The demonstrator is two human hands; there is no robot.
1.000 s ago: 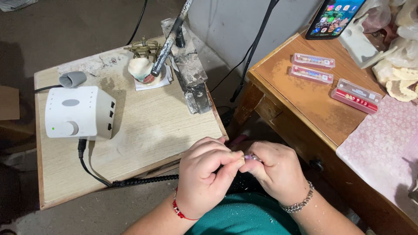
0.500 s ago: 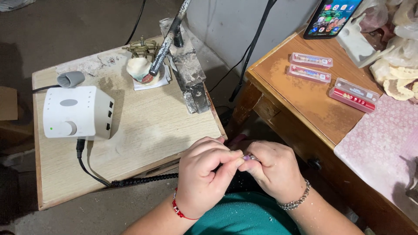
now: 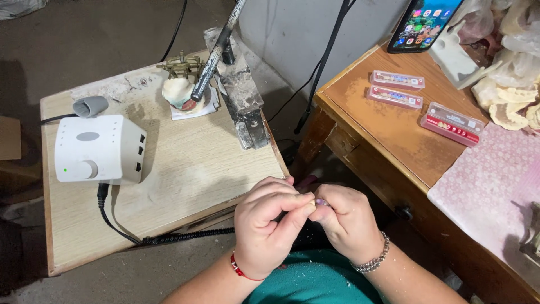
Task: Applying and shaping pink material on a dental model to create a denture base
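Pale purple small piece (image 3: 321, 201) pinched between left hand (image 3: 269, 225) and right hand (image 3: 350, 222) fingertips, grip pressed together

— What sort of place?
— A small dental workshop: white motor box (image 3: 95, 149) on the dusty left counter (image 3: 185, 169), plaster casts (image 3: 514, 101) and tooth cases (image 3: 453, 124) far right.

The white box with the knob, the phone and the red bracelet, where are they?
White box (image 3: 98, 147), head view: point on its top face.
Phone (image 3: 426, 22), head view: point on its lit screen.
Red bracelet (image 3: 241, 269), head view: point on the band at the left wrist.
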